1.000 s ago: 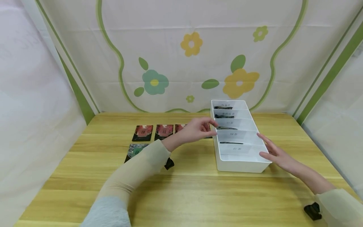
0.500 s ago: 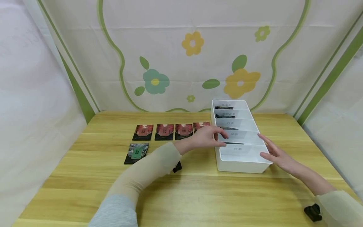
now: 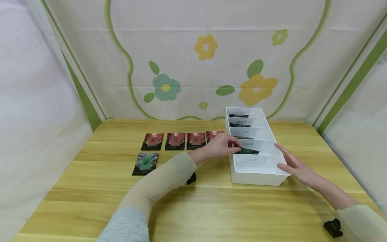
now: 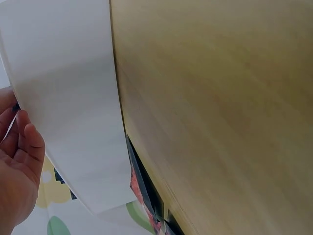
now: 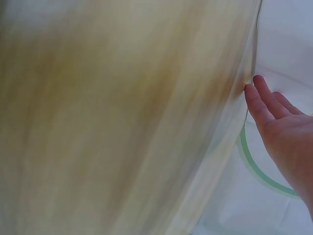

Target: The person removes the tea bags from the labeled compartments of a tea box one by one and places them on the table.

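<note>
A white divided box [image 3: 260, 178] with labelled compartments stands on the wooden table. At its left wall, my left hand [image 3: 222, 145] pinches the left end of a dark green tea sachet [image 3: 248, 151] in the second compartment from the front. The lower part of that sachet is hidden inside the box. In the left wrist view, curled fingers of the left hand [image 4: 22, 156] show at the box rim. My right hand [image 3: 297, 166] rests against the box's right wall, fingers fairly straight. Dark sachets [image 3: 240, 124] stand in the compartments farther back; the front compartment holds none.
Red-and-black tea sachets [image 3: 152, 141] lie in a row left of the box, the rightmost partly behind the left hand. A green-labelled sachet [image 3: 145, 163] lies nearer. A flower-patterned cloth [image 3: 187, 67] hangs behind the table.
My left hand has moved right and toward me from the middle compartment to the green sachet, closing its fingers on it. More of the sachet's face shows now. The right hand has stayed put.
</note>
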